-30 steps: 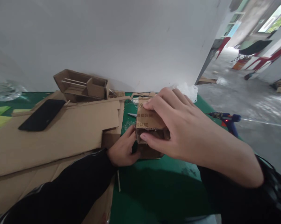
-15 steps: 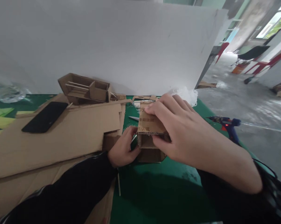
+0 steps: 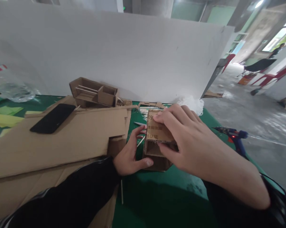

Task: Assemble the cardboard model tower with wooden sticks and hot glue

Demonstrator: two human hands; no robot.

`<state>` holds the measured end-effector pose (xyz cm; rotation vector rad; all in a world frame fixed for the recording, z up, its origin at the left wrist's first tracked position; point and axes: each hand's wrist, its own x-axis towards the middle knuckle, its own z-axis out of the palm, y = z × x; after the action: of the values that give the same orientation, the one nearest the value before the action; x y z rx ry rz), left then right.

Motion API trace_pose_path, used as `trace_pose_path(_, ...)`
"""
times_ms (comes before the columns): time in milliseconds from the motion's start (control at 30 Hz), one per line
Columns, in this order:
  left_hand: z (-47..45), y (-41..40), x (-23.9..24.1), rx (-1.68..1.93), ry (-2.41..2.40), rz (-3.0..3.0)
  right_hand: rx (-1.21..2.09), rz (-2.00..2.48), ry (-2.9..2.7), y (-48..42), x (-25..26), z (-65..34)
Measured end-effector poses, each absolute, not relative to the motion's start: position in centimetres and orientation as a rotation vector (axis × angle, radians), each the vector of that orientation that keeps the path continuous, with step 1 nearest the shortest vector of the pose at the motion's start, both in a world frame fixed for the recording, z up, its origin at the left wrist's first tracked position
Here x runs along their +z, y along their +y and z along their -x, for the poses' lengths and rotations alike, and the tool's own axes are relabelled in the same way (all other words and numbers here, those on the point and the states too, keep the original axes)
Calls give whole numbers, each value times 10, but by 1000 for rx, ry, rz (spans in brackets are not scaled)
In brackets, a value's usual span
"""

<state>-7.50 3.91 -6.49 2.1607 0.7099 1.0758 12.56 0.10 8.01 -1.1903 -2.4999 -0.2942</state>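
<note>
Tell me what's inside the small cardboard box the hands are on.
The small cardboard box shows an open front with bare, shadowed cardboard walls; nothing visible inside. The right hand covers its right side, so that part stays hidden.
</note>
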Motion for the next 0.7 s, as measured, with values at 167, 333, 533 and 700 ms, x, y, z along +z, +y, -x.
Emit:
trace_pose_path(167, 73, 38, -65, 1044, 671, -2136, -284, 1196, -2500, 1, 81, -125)
trace_pose_path(333, 73, 37, -67, 1069, 627, -2044, -268, 1215, -2511, 0, 83, -125)
trace_pose_path(533, 71, 34, -65, 1083, 653, -1980, -254, 1224, -2505, 1, 81, -125)
trace_pose_path(700, 72, 34, -63, 1063, 670, -1982, -260, 1222, -2507, 1, 81, -126)
